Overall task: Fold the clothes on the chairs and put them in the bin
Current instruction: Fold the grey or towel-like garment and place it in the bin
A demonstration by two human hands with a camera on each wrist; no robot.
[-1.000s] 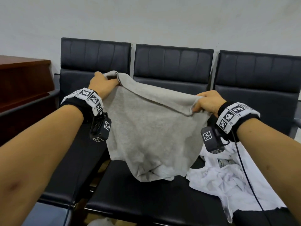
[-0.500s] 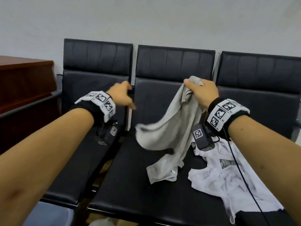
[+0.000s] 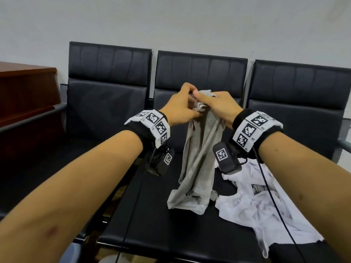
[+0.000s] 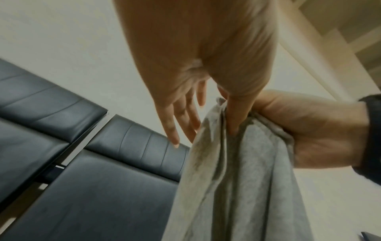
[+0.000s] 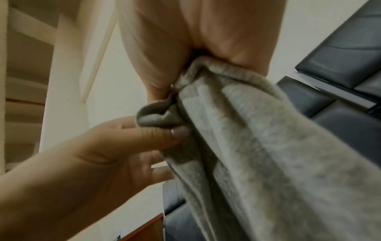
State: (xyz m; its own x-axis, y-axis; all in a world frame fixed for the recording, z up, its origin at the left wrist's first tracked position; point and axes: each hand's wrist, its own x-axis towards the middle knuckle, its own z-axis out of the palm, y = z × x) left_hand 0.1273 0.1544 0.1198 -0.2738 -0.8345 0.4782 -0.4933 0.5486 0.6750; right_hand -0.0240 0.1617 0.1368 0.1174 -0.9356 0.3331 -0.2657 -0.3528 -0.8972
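A grey garment (image 3: 199, 158) hangs in a narrow bunch over the middle black chair (image 3: 201, 73), its lower end resting on the seat. My right hand (image 3: 218, 107) grips its top edge in a fist. My left hand (image 3: 180, 107) is pressed up against the right one and pinches the same top edge between thumb and index finger. In the right wrist view the left thumb (image 5: 163, 135) lies on a fold of the grey cloth (image 5: 268, 146). A crumpled white garment (image 3: 266, 205) lies on the seat to the right. No bin is in view.
Three black chairs stand in a row against a white wall. The left chair's seat (image 3: 57, 177) is bare. A brown wooden cabinet (image 3: 24, 92) stands at the far left behind a metal armrest (image 3: 28, 120). Wrist-camera cables hang below both forearms.
The garment was held spread wide by both hands. My left hand let go, my right swung the cloth up, and the left has now come across and taken the top edge beside the right.
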